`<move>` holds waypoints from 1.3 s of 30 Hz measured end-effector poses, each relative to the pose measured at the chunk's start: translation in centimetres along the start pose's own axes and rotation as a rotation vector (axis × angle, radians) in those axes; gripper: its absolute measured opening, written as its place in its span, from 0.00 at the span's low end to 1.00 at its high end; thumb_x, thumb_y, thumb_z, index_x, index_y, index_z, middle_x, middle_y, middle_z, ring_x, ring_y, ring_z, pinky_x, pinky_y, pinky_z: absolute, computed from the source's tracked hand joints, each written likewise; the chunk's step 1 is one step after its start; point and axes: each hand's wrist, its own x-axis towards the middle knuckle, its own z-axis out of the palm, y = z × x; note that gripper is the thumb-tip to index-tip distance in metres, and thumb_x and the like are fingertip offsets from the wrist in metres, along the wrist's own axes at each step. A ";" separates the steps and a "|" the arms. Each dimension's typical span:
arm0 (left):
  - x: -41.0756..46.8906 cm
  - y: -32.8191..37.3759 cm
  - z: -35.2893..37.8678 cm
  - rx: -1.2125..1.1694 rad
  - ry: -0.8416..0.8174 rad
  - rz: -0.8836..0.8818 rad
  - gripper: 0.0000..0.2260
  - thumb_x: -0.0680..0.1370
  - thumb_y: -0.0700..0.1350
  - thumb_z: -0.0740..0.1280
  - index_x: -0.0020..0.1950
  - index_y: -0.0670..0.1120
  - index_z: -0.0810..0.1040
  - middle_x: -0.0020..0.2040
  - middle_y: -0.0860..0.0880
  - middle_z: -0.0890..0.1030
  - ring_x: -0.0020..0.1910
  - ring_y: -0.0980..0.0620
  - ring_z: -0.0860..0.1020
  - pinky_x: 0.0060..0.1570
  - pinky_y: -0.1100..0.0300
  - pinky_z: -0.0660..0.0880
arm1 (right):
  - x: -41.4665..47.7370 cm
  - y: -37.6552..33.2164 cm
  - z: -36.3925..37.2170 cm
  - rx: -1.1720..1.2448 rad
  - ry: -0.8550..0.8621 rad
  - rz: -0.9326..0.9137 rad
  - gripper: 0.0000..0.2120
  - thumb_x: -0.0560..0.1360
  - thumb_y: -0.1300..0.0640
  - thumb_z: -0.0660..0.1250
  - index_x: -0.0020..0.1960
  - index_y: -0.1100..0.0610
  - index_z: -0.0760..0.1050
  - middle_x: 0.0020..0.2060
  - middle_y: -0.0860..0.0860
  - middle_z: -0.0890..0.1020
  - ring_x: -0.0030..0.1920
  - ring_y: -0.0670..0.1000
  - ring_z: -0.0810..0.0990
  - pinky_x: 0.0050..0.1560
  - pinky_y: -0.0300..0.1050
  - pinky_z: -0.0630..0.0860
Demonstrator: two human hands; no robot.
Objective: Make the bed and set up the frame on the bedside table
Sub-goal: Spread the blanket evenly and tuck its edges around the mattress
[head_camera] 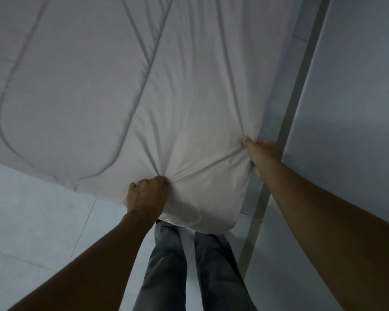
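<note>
A white quilted duvet with grey stitched lines fills the upper part of the head view and hangs over the bed's foot end. My left hand is closed on a bunch of the duvet's lower edge. My right hand grips the duvet's right edge near the corner, and folds run between the two grips. The bed beneath the duvet is hidden. No frame or bedside table is in view.
A pale wall with a grey skirting strip runs close along the duvet's right side. Light floor tiles lie at the left and below. My legs in grey trousers stand right under the duvet's corner.
</note>
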 end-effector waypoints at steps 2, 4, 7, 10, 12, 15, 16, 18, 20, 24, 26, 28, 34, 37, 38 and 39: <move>-0.3 -0.1 0.0 0.041 -0.021 0.035 0.12 0.82 0.48 0.56 0.60 0.50 0.76 0.48 0.48 0.84 0.48 0.46 0.82 0.53 0.53 0.72 | -0.2 1.6 0.2 0.053 -0.014 0.037 0.18 0.68 0.44 0.76 0.48 0.59 0.82 0.50 0.56 0.85 0.51 0.55 0.84 0.59 0.53 0.80; -0.6 -0.2 -0.2 0.088 -0.073 0.067 0.12 0.82 0.47 0.58 0.63 0.49 0.74 0.51 0.48 0.84 0.51 0.46 0.82 0.55 0.54 0.72 | -0.7 2.2 0.3 0.114 -0.029 0.069 0.18 0.68 0.47 0.78 0.49 0.60 0.83 0.51 0.56 0.85 0.52 0.56 0.84 0.62 0.53 0.79; -0.5 -0.6 -1.3 0.147 -0.181 0.094 0.15 0.81 0.46 0.58 0.67 0.49 0.71 0.59 0.47 0.81 0.58 0.44 0.79 0.59 0.52 0.71 | -1.1 1.7 0.2 0.095 -0.097 0.132 0.21 0.68 0.52 0.80 0.55 0.63 0.81 0.53 0.54 0.83 0.54 0.55 0.82 0.64 0.53 0.77; -0.7 -1.2 -2.9 0.077 -0.279 0.036 0.15 0.82 0.47 0.55 0.68 0.51 0.70 0.62 0.46 0.79 0.61 0.44 0.77 0.63 0.49 0.69 | -2.5 1.4 -0.5 -0.154 -0.069 0.097 0.32 0.60 0.50 0.78 0.60 0.62 0.79 0.57 0.59 0.83 0.55 0.59 0.83 0.58 0.54 0.81; -1.5 -1.4 -4.2 0.007 -0.310 -0.007 0.16 0.82 0.49 0.53 0.66 0.50 0.72 0.61 0.44 0.80 0.60 0.43 0.78 0.62 0.48 0.70 | -5.3 0.6 -1.5 -0.296 0.018 -0.033 0.29 0.61 0.53 0.73 0.61 0.60 0.75 0.58 0.60 0.80 0.57 0.60 0.82 0.57 0.53 0.81; -3.1 -1.7 -6.3 -0.128 -0.333 -0.043 0.17 0.81 0.53 0.53 0.62 0.48 0.74 0.59 0.43 0.80 0.57 0.41 0.78 0.59 0.48 0.73 | -11.0 -0.3 -2.3 -0.371 0.031 -0.310 0.28 0.72 0.62 0.69 0.70 0.59 0.67 0.66 0.61 0.72 0.65 0.62 0.73 0.65 0.53 0.72; -3.7 -1.9 -7.1 -0.177 -0.339 -0.041 0.17 0.81 0.54 0.54 0.61 0.48 0.75 0.58 0.43 0.80 0.56 0.41 0.79 0.58 0.49 0.74 | -12.5 -0.4 -2.4 -0.363 -0.001 -0.402 0.28 0.72 0.63 0.68 0.71 0.59 0.67 0.66 0.61 0.71 0.65 0.63 0.72 0.67 0.55 0.71; -4.7 -2.2 -8.6 -0.325 -0.348 -0.026 0.14 0.79 0.54 0.58 0.57 0.49 0.76 0.55 0.44 0.81 0.52 0.42 0.80 0.54 0.50 0.78 | -14.7 -0.6 -2.3 -0.358 -0.123 -0.507 0.26 0.73 0.63 0.66 0.70 0.58 0.68 0.65 0.59 0.72 0.64 0.61 0.74 0.67 0.56 0.72; -6.0 -2.5 -10.6 -0.508 -0.320 -0.002 0.10 0.78 0.53 0.62 0.53 0.50 0.78 0.50 0.46 0.83 0.46 0.46 0.81 0.47 0.57 0.78 | -16.7 -1.8 -2.4 -0.346 -0.286 -0.482 0.21 0.74 0.63 0.64 0.67 0.55 0.72 0.61 0.56 0.76 0.59 0.56 0.78 0.60 0.50 0.76; -8.8 -3.7 -15.5 -0.754 -0.129 0.063 0.07 0.80 0.47 0.63 0.51 0.48 0.80 0.47 0.48 0.84 0.40 0.51 0.79 0.39 0.61 0.72 | -21.8 -6.9 -2.9 -0.316 -0.469 -0.444 0.14 0.75 0.58 0.62 0.58 0.49 0.79 0.50 0.50 0.82 0.44 0.50 0.82 0.37 0.39 0.78; -9.9 -5.0 -17.6 -0.789 -0.050 0.066 0.07 0.80 0.48 0.63 0.51 0.49 0.80 0.47 0.49 0.84 0.43 0.52 0.81 0.41 0.62 0.73 | -24.3 -9.4 -2.9 -0.305 -0.490 -0.489 0.14 0.77 0.57 0.60 0.58 0.49 0.79 0.47 0.48 0.82 0.44 0.50 0.82 0.38 0.40 0.79; -10.7 -6.8 -19.5 -0.787 0.017 0.058 0.07 0.81 0.49 0.63 0.52 0.49 0.80 0.48 0.50 0.83 0.46 0.52 0.80 0.44 0.62 0.71 | -26.8 -11.8 -2.5 -0.304 -0.496 -0.561 0.15 0.78 0.57 0.59 0.60 0.50 0.79 0.48 0.49 0.82 0.44 0.50 0.82 0.40 0.41 0.79; -11.5 -15.5 -25.0 -0.783 0.094 0.056 0.09 0.81 0.50 0.62 0.54 0.49 0.79 0.51 0.51 0.81 0.48 0.53 0.77 0.48 0.62 0.69 | -33.3 -17.9 2.2 -0.342 -0.514 -0.728 0.15 0.80 0.56 0.58 0.64 0.53 0.77 0.55 0.52 0.81 0.49 0.51 0.82 0.41 0.38 0.74; -11.0 -22.0 -27.6 -0.805 0.094 0.056 0.09 0.81 0.52 0.63 0.54 0.51 0.80 0.53 0.51 0.81 0.50 0.51 0.79 0.49 0.59 0.73 | -37.3 -21.0 6.5 -0.341 -0.539 -0.687 0.15 0.80 0.57 0.59 0.63 0.52 0.78 0.53 0.49 0.79 0.50 0.49 0.79 0.44 0.37 0.73; -11.0 -24.3 -28.4 -0.815 0.090 0.059 0.09 0.81 0.52 0.63 0.54 0.51 0.80 0.54 0.50 0.82 0.50 0.51 0.79 0.49 0.59 0.74 | -38.8 -21.9 8.3 -0.341 -0.540 -0.666 0.15 0.79 0.57 0.60 0.63 0.51 0.78 0.52 0.47 0.79 0.50 0.48 0.79 0.43 0.35 0.72; -11.0 -26.8 -29.3 -0.832 0.091 0.060 0.09 0.81 0.51 0.63 0.54 0.51 0.80 0.53 0.49 0.82 0.50 0.50 0.79 0.49 0.59 0.74 | -40.3 -22.8 10.1 -0.333 -0.542 -0.646 0.15 0.78 0.57 0.61 0.62 0.50 0.79 0.51 0.47 0.79 0.50 0.47 0.79 0.42 0.34 0.72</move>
